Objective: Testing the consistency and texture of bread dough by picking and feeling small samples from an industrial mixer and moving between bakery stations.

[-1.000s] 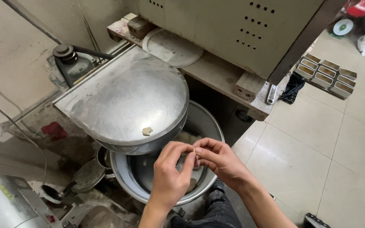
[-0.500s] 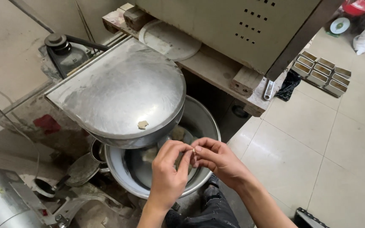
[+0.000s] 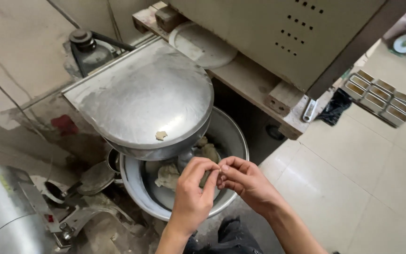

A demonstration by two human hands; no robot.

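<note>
The fingers [image 3: 212, 170] of both hands meet tip to tip over a wide metal mixing bowl [image 3: 233, 136], pressed together in a pinch; whatever sits between them is too small to make out. In the head view, the left hand [image 3: 191, 193] curls in from below with its knuckles up, and the right hand [image 3: 245, 181] comes in from the right, its fingertips touching the left's. Under them, inside the bowl, lie pale lumps of dough [image 3: 167, 176] against a central post. A domed metal guard [image 3: 146, 94] (with one small scrap of dough [image 3: 161, 135] stuck near its front edge) covers the back half of the bowl. Behind stands a beige cabinet [image 3: 278, 33] on a wooden pallet [image 3: 283, 99]. A set of small baking tins [image 3: 377, 96] lies on the tiled floor [image 3: 353, 174], well apart to the right.
</note>
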